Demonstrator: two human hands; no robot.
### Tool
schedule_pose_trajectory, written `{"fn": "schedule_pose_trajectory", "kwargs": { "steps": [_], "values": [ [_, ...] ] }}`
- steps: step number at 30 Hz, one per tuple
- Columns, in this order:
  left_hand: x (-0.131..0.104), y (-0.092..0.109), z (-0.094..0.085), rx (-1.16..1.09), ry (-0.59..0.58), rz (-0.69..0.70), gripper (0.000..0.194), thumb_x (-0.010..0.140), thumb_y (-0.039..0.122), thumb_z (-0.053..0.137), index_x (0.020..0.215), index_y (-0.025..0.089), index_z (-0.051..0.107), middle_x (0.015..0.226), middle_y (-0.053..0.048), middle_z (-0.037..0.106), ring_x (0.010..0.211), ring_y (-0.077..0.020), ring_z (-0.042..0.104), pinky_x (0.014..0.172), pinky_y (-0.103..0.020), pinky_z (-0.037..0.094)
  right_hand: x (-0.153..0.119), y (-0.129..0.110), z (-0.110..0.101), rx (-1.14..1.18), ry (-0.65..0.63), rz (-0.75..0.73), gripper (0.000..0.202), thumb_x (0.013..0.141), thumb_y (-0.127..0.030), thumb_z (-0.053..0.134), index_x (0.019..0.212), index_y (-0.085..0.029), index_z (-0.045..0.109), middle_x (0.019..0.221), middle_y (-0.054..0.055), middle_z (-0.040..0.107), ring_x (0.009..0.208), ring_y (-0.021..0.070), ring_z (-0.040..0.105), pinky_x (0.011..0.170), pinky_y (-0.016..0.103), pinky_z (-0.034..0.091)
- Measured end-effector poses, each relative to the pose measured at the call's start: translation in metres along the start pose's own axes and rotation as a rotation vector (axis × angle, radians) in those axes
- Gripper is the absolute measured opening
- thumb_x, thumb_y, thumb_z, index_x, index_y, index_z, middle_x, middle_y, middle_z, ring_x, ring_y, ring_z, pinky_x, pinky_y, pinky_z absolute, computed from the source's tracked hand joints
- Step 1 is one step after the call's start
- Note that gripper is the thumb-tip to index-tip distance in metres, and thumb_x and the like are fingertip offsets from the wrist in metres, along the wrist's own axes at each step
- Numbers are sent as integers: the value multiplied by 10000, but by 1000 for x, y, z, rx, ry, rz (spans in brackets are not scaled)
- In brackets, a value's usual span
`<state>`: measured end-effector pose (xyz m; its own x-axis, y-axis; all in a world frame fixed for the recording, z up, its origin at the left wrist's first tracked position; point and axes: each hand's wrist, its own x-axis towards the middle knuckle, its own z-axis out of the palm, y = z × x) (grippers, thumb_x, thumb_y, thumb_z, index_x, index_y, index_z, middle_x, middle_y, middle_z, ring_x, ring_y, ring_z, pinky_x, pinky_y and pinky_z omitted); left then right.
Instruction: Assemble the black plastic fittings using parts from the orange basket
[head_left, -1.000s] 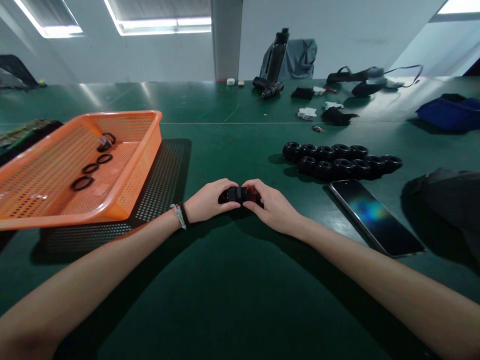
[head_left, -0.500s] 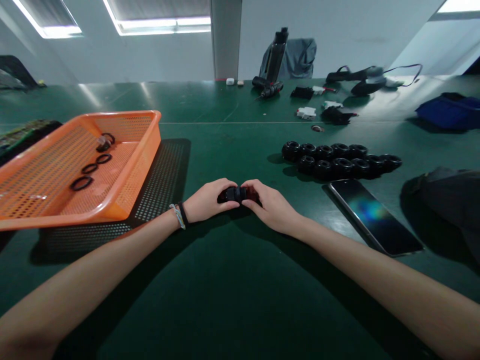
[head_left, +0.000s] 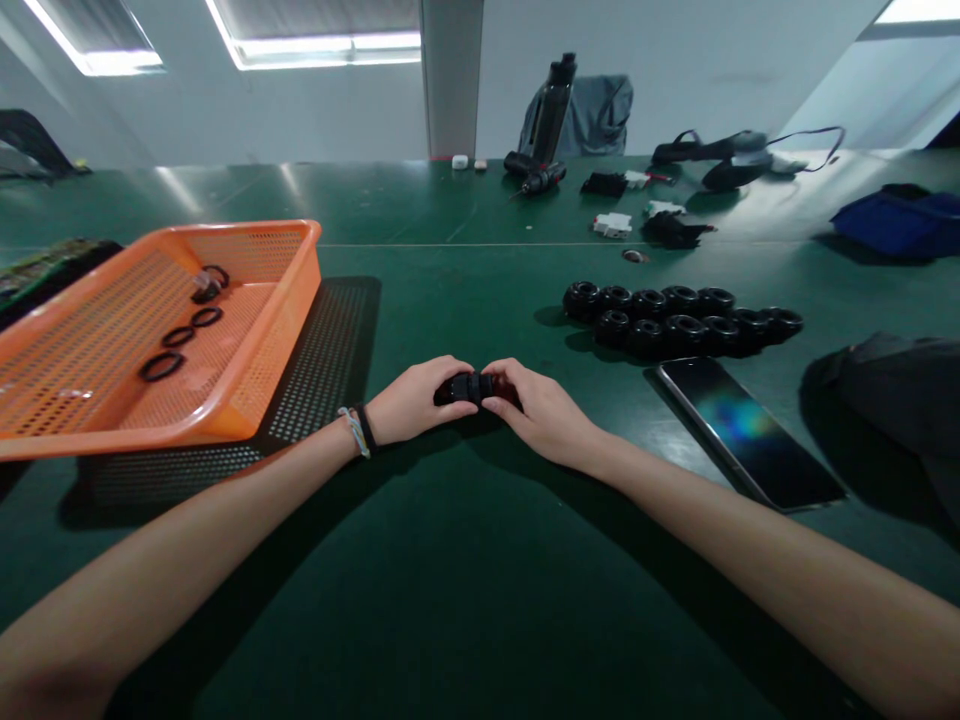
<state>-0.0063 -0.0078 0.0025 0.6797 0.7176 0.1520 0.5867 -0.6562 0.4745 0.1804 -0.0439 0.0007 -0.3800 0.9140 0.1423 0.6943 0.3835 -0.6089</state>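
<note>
A black plastic fitting, which looks like a cable gland (head_left: pixel 471 388), lies sideways between my hands just above the green tabletop. My left hand (head_left: pixel 416 402) is closed on its left end, thumb in front and fingers behind. My right hand (head_left: pixel 544 412) grips the right end in the same way, and its fingers hide part of that end. A ribbed middle section shows between the fingertips. Beyond my right hand, similar black fittings (head_left: pixel 684 328) stand in two rows.
An orange perforated basket (head_left: pixel 277 345) with several black rings (head_left: pixel 178 337) stands at left. A phone (head_left: pixel 750 435) lies at right, beside a dark cloth item (head_left: pixel 900 395). Farther back are a power drill (head_left: pixel 541 180), a dark bottle (head_left: pixel 553 110), white connectors (head_left: pixel 613 225) and a blue item (head_left: pixel 900 222).
Both hands keep their grip on the cable gland in the same place. Its ribbed section seems slightly turned; otherwise nothing has visibly moved.
</note>
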Motion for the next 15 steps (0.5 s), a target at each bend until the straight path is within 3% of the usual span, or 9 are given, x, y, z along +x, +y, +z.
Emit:
{"fn": "schedule_pose_trajectory", "kwargs": {
  "steps": [15],
  "values": [
    [0, -1, 0, -9, -3, 5, 301, 792, 281, 629, 1040, 125, 555, 984, -77, 623, 880, -188, 583, 773, -303, 465, 1, -2, -1, -17, -11, 19, 149, 847, -189, 492, 992, -154, 495, 861, 64, 621, 752, 171, 560, 663, 297, 411]
  ]
}}
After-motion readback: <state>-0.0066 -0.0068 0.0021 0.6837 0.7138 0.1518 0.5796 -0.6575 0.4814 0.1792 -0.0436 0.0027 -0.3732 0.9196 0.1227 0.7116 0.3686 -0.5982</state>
